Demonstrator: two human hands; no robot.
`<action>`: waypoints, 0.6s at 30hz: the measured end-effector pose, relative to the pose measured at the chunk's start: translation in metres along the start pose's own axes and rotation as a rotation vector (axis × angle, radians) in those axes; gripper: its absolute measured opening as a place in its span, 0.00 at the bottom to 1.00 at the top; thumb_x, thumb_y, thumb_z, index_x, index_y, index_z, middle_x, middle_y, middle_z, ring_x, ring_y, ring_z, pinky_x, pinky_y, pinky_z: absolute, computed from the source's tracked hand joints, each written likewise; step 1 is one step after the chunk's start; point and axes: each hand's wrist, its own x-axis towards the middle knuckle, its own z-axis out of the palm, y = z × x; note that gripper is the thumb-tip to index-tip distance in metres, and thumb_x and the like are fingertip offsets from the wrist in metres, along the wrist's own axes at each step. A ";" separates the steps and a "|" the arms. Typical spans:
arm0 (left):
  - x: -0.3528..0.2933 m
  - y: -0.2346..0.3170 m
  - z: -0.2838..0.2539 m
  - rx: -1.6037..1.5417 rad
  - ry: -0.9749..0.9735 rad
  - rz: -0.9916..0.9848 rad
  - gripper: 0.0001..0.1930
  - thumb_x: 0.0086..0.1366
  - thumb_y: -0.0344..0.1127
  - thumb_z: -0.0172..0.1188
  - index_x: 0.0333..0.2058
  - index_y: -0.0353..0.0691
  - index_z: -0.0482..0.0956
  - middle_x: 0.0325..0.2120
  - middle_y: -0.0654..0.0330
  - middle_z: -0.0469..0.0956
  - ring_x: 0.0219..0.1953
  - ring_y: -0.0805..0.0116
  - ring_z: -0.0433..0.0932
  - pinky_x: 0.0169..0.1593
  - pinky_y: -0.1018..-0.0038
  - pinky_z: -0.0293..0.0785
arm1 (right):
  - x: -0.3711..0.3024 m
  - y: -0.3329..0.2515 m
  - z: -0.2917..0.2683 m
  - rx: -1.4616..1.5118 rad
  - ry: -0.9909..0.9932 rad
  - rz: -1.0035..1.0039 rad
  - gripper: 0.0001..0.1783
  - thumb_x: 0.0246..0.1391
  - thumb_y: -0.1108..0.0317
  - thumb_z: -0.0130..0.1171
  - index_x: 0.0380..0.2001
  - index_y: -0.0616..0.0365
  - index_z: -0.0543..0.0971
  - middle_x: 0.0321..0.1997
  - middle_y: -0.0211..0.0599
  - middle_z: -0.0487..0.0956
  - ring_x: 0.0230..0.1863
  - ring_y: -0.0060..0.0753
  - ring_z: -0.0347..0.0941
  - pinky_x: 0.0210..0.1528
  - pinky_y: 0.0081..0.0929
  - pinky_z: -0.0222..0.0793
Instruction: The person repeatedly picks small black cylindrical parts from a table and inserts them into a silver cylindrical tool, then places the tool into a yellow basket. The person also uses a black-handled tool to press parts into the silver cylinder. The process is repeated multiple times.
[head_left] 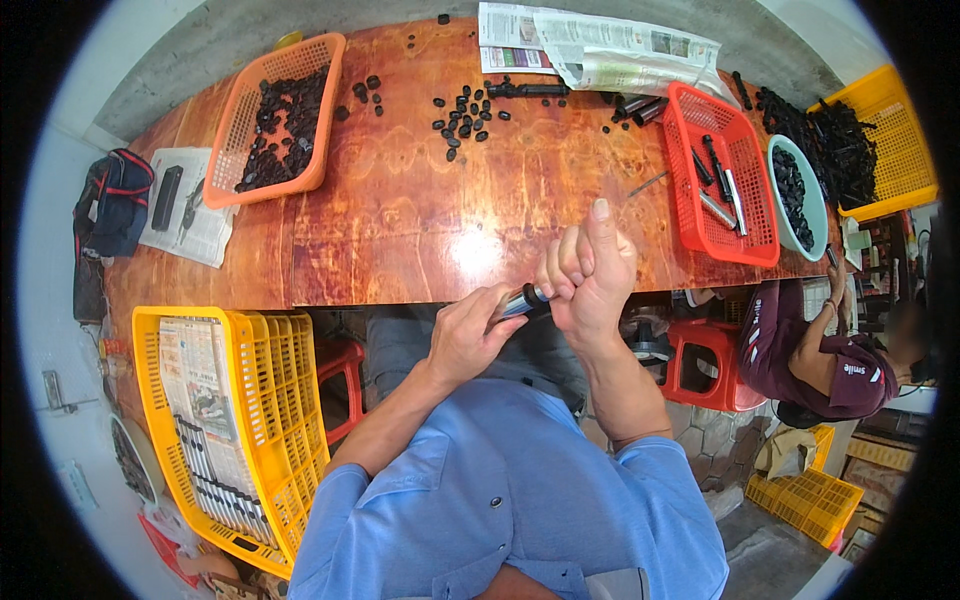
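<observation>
Near the table's front edge, my left hand (466,335) is wrapped round a shiny silver tube with a black collar (523,301). My right hand (597,277) has its fingers curled at the tube's other end, thumb pointing up. Most of the tube is hidden in my hands. On the table ahead lie several small black oval plugs (466,124). A red-orange basket (724,247) to the right holds black and silver tubes.
An orange basket (325,150) of black pieces stands left, a pale green bowl (815,215) and a yellow basket (915,150) right. Newspaper (630,55) lies at the back. A yellow crate (285,400) holds finished-looking silver rods beside me. A person (815,345) sits at the right.
</observation>
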 end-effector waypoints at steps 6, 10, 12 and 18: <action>0.001 -0.002 0.003 -0.084 -0.002 -0.120 0.20 0.55 0.26 0.71 0.46 0.32 0.76 0.25 0.59 0.75 0.25 0.71 0.72 0.31 0.76 0.72 | 0.005 0.006 -0.006 0.013 0.001 0.032 0.30 0.71 0.53 0.45 0.12 0.47 0.58 0.08 0.25 0.55 0.08 0.21 0.51 0.12 0.24 0.54; -0.001 -0.011 0.000 -0.390 -0.082 -0.362 0.16 0.65 0.32 0.63 0.50 0.35 0.75 0.28 0.59 0.76 0.27 0.72 0.76 0.31 0.75 0.73 | 0.030 -0.007 -0.018 0.145 0.080 0.060 0.29 0.71 0.54 0.46 0.13 0.47 0.58 0.09 0.22 0.56 0.09 0.20 0.51 0.14 0.25 0.55; -0.007 -0.025 0.000 -0.867 -0.089 -0.615 0.16 0.70 0.34 0.58 0.54 0.35 0.73 0.29 0.61 0.76 0.27 0.73 0.74 0.32 0.77 0.72 | 0.062 -0.014 -0.034 -0.044 0.122 0.047 0.23 0.68 0.55 0.50 0.18 0.48 0.64 0.12 0.22 0.59 0.12 0.19 0.56 0.15 0.24 0.56; -0.004 -0.020 -0.013 -1.427 -0.079 -0.643 0.28 0.76 0.49 0.40 0.63 0.32 0.63 0.39 0.54 0.76 0.36 0.66 0.75 0.43 0.70 0.72 | 0.186 -0.007 -0.128 -0.705 0.245 0.002 0.04 0.54 0.68 0.56 0.28 0.55 0.74 0.20 0.26 0.69 0.18 0.21 0.64 0.21 0.24 0.61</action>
